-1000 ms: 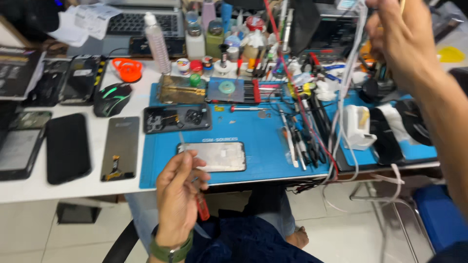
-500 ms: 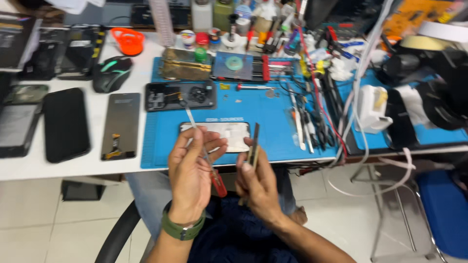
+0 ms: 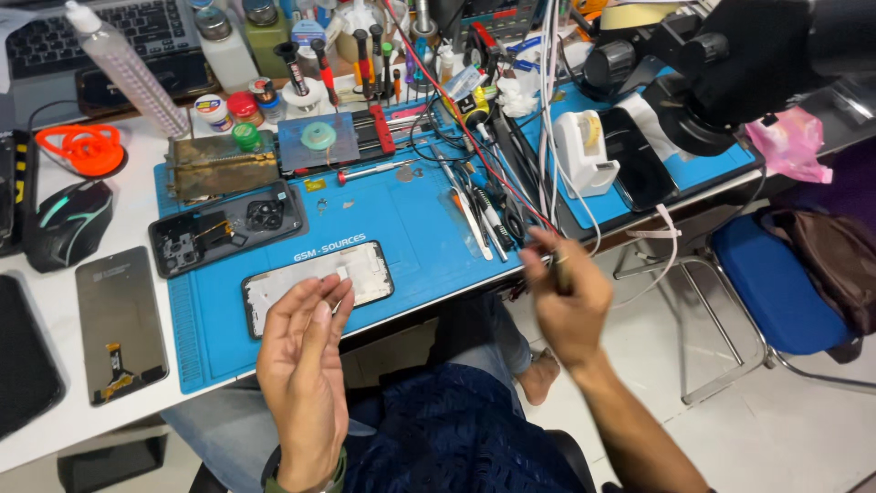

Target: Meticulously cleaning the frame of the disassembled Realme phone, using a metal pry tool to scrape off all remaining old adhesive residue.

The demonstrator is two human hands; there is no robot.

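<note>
- From my remote post, I see the left hand raised open over the near edge of the blue work mat, fingers loose and spread, gripping nothing.
- Just beyond its fingertips a phone frame lies flat on the mat, pale inner face up, close to the table's front edge; I cannot tell whether the fingers touch it.
- The right hand hovers off the table's front edge, to the right of the mat, fingers curled tight around a thin dark tool that stands nearly upright in the fist.
- Behind the frame, a second opened phone body rests on the mat, its dark internals showing.
- A row of tweezers and picks lies on the mat's right part, beside red and white cables.
- Left of the mat, on the white table, sits a detached display panel, with a computer mouse behind it.
- A white tape dispenser stands at the right.
</note>
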